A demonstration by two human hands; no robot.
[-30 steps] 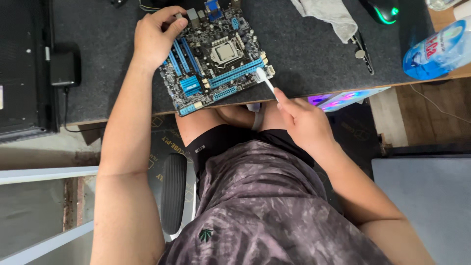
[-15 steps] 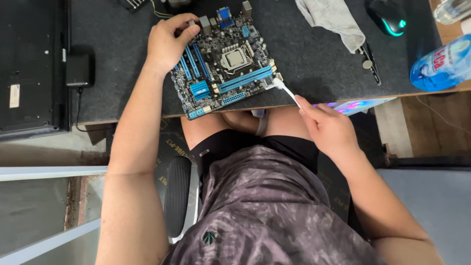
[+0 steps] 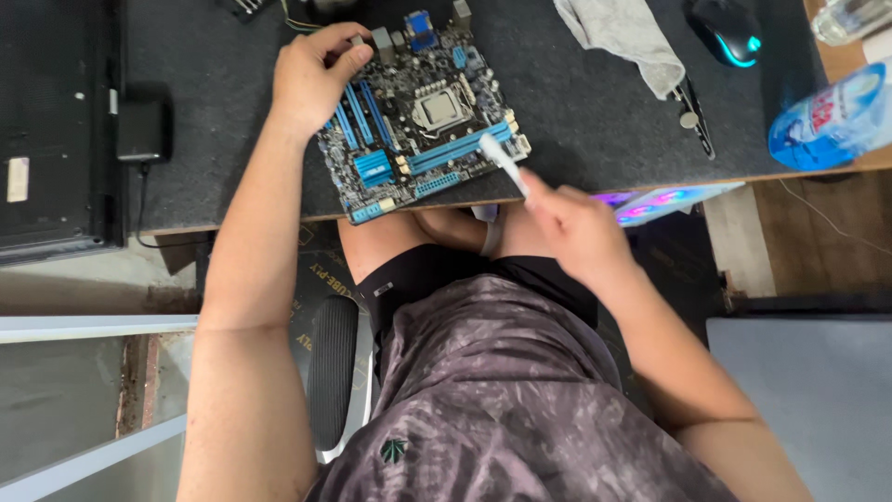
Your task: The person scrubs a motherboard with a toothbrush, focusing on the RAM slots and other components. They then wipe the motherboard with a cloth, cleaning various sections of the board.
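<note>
Even, soft daylight falls across the dark desk mat, brightest toward the wooden strip at the right edge, where a plastic water bottle shows mild glare. Shadows are faint; the deepest shade lies under the desk edge below the motherboard. The right hand and its white brush are smeared by motion blur. A computer mouse glows cyan. The corners bend slightly.
</note>
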